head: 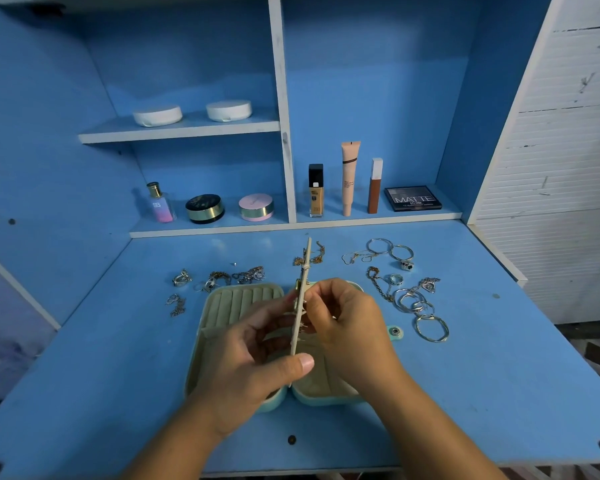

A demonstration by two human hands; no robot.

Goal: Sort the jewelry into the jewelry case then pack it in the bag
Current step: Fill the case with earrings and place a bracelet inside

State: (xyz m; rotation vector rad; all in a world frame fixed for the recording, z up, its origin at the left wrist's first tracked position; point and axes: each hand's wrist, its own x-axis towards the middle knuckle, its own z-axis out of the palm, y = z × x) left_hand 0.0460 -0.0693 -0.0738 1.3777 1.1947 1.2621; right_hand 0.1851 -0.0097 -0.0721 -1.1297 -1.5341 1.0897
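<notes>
Under the left hand [253, 355] and right hand [347, 323]: the jewelry case [229, 303] lies open flat on the blue tabletop [118, 393]. It has a mint shell and a cream padded lining, with ribbed ring rolls just beyond the left hand. A stiff cream divider panel [305, 268] stands edge-on between the hands. The left hand pinches it, thumb on the near edge, fingers on the left face. The right hand's fingers are curled, pinching at the panel's right face; probably a small earring there, too small to confirm.

Thin silver hoops [430, 329] lie just right of the right hand. Tangled chains [177, 304] sit beyond-left of the left hand, and a gold chain [317, 258] lies past the panel tip.

There is free tabletop left of the left hand and right of the hoops. The cosmetics shelf [291, 228] bounds the far edge.
</notes>
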